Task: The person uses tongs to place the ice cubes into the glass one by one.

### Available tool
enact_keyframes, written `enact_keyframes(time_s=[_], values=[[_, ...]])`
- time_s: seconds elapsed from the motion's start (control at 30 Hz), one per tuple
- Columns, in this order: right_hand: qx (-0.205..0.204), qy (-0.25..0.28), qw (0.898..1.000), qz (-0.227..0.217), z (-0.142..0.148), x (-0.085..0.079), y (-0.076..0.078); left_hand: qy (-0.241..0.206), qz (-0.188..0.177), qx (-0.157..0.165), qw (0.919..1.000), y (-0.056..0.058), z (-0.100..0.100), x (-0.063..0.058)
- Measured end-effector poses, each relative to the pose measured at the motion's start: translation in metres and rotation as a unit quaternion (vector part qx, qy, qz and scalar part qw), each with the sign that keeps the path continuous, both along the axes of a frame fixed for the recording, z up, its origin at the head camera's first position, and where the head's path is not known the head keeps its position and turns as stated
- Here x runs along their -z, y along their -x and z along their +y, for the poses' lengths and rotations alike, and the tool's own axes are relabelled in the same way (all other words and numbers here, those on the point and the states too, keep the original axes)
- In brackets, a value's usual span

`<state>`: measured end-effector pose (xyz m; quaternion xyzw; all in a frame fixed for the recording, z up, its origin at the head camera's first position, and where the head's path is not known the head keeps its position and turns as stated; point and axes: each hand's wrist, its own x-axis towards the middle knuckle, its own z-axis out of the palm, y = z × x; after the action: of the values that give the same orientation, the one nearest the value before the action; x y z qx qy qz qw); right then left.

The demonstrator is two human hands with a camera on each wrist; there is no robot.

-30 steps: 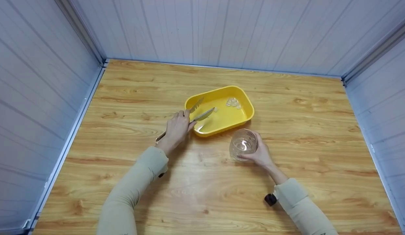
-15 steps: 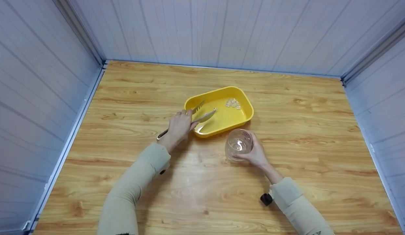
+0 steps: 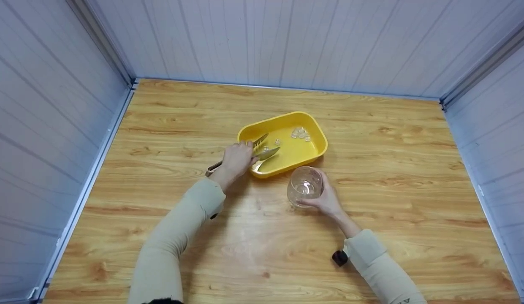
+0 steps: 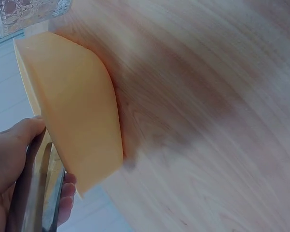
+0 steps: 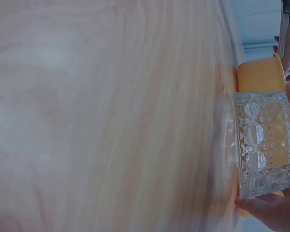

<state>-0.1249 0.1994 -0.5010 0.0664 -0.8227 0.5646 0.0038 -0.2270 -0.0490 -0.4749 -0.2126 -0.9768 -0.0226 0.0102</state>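
1. Table [image 3: 414,190]: wood-grained, bearing the tray.
2. Tray [image 3: 293,150]: yellow, with the cubes inside; the work appears at the picking-up stage, tongs in position, no cube evidently pinched yet.
3. Tongs [image 3: 269,153]: gripped by the left hand [image 3: 237,159], blades spread inside the tray.
4. Glass [image 3: 304,188]: held by the right hand [image 3: 329,198], its fingers and thumb about the wall, near the tray's front side (no cube is discernible within).
5. Cubes [image 3: 301,134]: mostly clustered rightward; two lie apart, just beyond the left hand, near the blades.
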Motion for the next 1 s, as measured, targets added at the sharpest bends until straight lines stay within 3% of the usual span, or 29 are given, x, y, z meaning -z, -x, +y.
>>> enact_keyframes(time_s=[0.63,1.0], values=[[0.01,0.005,1.0,0.001,0.0028,0.0086,0.0022,-0.004,-0.006,0.004,1.0,0.0072,0.0068,-0.0044],[0.008,0.007,1.0,-0.01,0.001,0.0029,-0.0006,-0.003,-0.011,0.002,0.9999,0.0092,0.0078,-0.0066]])
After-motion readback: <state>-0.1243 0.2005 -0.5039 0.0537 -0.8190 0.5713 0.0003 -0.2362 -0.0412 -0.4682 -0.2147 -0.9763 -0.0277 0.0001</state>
